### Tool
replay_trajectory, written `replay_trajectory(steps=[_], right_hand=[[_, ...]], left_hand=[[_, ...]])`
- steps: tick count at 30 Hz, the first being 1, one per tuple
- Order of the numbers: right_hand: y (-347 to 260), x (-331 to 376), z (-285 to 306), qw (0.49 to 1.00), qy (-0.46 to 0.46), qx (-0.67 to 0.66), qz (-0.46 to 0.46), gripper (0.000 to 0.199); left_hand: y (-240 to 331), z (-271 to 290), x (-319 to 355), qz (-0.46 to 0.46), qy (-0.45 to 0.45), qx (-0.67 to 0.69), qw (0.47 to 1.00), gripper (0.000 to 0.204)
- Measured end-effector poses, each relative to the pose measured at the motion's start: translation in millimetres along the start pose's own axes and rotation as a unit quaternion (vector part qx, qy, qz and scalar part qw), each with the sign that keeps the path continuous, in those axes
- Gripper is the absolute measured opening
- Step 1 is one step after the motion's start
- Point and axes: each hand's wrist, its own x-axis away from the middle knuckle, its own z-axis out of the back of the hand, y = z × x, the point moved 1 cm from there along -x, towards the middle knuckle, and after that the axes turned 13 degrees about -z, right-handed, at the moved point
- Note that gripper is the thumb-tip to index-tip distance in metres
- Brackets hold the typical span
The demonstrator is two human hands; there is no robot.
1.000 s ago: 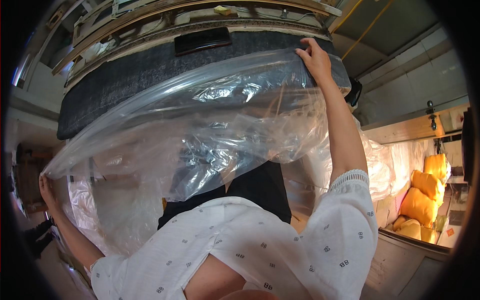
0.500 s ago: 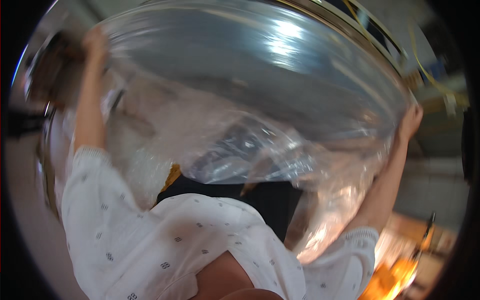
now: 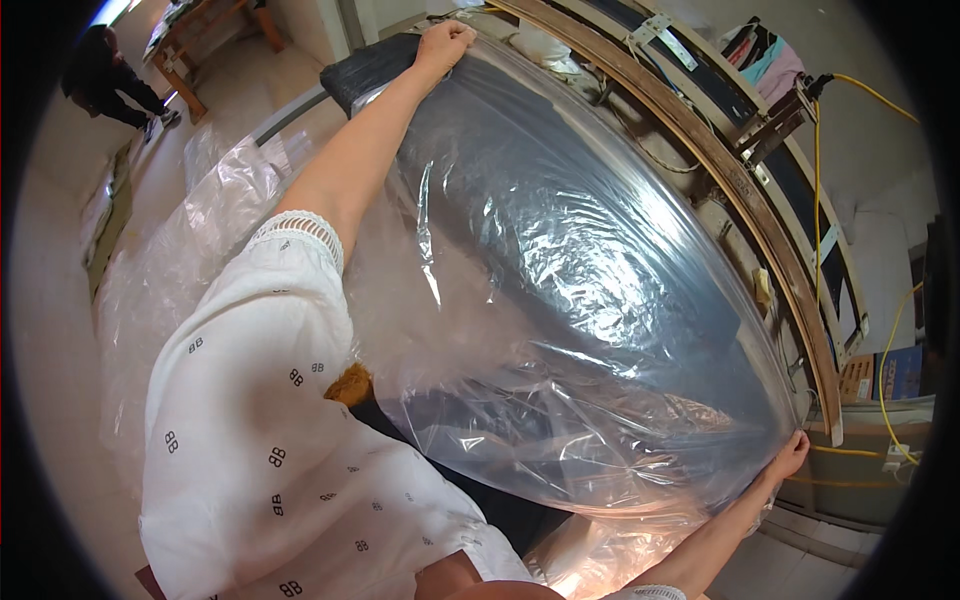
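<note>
A wide clear plastic sheet (image 3: 400,290) is stretched in front of me, wrinkled and shiny, over a dark grey flat surface (image 3: 500,130) that shows through it. Its far left corner is pinched in my left hand (image 3: 445,48), beside a dark bundled end (image 3: 370,72). At the right, my right hand (image 3: 790,455) closes its fingers on the opposite end of the same edge. The near part of the sheet hangs loosely toward my body.
Beyond the sheet runs a long wooden rail (image 3: 740,180) with metal brackets and a yellow cable (image 3: 818,200). More loose plastic (image 3: 180,270) trails at the left. A person in dark clothes (image 3: 110,80) stands at the far left, near a wooden table (image 3: 205,35).
My view has swung, so the sheet's far edge now runs diagonally. The sheet lies flatter over the dark surface. Both hands still hold its edge.
</note>
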Motion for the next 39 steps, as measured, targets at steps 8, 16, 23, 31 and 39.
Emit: replay_trajectory(steps=[8,16,23,31,39], right_hand=[[-33.5,7.6,-15.8,0.996,0.052,0.063,-0.036,0.037],[-2.8,-14.7,1.2,0.977,0.159,0.144,-0.002,0.05],[-17.1,-3.9,-14.8,0.988,0.141,-0.015,-0.066,0.032],[-20.1,-0.5,16.9,0.979,0.035,0.142,-0.139,0.048],[-98.6,99.7,56.8,0.951,-0.276,-0.097,-0.101,0.028]], left_hand=[[32.5,-3.3,-16.7,0.005,-0.028,-0.064,0.998,0.022],[-36.7,-24.0,-39.0,-0.011,-0.097,-0.137,0.986,0.041],[-79.6,13.1,-43.9,0.125,0.019,0.08,0.989,0.033],[5.1,-28.4,-24.0,0.123,-0.047,-0.194,0.972,0.046],[-96.7,122.7,-113.7,0.052,-0.074,0.115,0.989,0.038]])
